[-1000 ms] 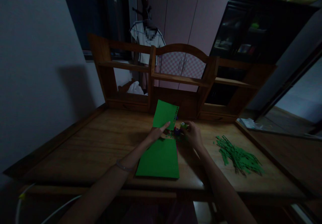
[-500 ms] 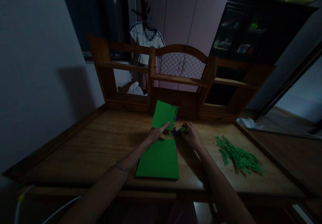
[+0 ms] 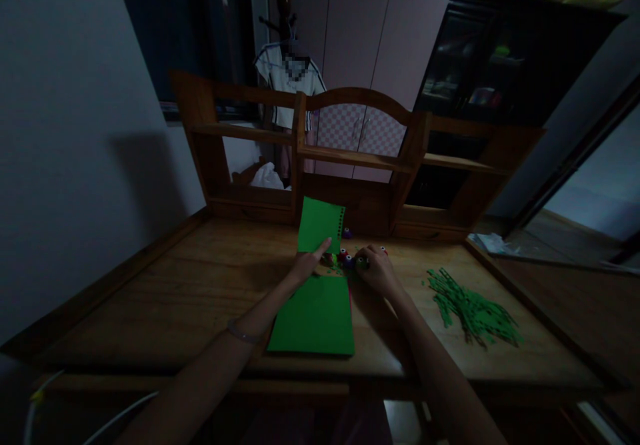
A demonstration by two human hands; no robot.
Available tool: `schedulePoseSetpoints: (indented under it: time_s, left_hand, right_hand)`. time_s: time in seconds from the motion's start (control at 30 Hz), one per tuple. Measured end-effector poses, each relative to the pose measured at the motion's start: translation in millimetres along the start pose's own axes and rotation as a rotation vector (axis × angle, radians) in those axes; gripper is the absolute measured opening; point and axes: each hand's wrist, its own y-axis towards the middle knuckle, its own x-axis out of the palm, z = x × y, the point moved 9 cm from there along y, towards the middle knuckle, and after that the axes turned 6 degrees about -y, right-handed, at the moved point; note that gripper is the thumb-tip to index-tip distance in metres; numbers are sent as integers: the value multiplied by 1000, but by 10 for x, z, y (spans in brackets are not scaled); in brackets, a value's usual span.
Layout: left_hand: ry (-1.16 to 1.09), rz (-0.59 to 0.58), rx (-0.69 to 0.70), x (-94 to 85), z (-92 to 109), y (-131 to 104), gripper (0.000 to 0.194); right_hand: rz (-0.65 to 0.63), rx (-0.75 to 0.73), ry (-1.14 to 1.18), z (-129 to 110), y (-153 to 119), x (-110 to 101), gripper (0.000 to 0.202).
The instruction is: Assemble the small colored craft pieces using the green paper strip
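Note:
My left hand (image 3: 306,266) is closed on a green paper sheet (image 3: 320,223), thumb on top. A row of small holes runs down the sheet's right edge. Its lower end hangs over small green scraps (image 3: 336,270) on the desk. My right hand (image 3: 376,269) is curled around a small green piece with a white eye-like spot (image 3: 361,262). Touching or close beside that are a similar purple piece (image 3: 349,262) and a red one (image 3: 343,254). Nearest me lies a stack of green paper (image 3: 315,315). The right fingertips are partly hidden.
A heap of cut green paper strips (image 3: 473,308) lies on the wooden desk (image 3: 200,285) to the right. Another purple piece (image 3: 347,233) and a red one (image 3: 384,250) stand farther back. A wooden shelf unit (image 3: 357,158) closes off the desk's far side.
The green sheet and my left hand have shifted slightly left, away from the small pieces. More of the red and purple pieces shows now. My right hand stays at the green piece.

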Motion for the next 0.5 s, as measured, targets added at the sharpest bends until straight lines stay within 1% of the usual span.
schedulePoseSetpoints:
  time_s: [0.1,0.23,0.37,0.5]
  left_hand:
    - [-43,26,-31,-6,-26,28,43]
    - [-156,52,-94,20,-73,54,53]
    - [-235,127,-71,-15,-105,86,50]
    - [-261,123,-56,-12,-172,123,47]
  right_hand:
    - [45,7,38,-28,8,-50,20]
    - [182,113,130,74,31,-183,14]
    - [280,214,212,247,-3,-225,16]
    - [334,248,215,369,-38,-254,19]
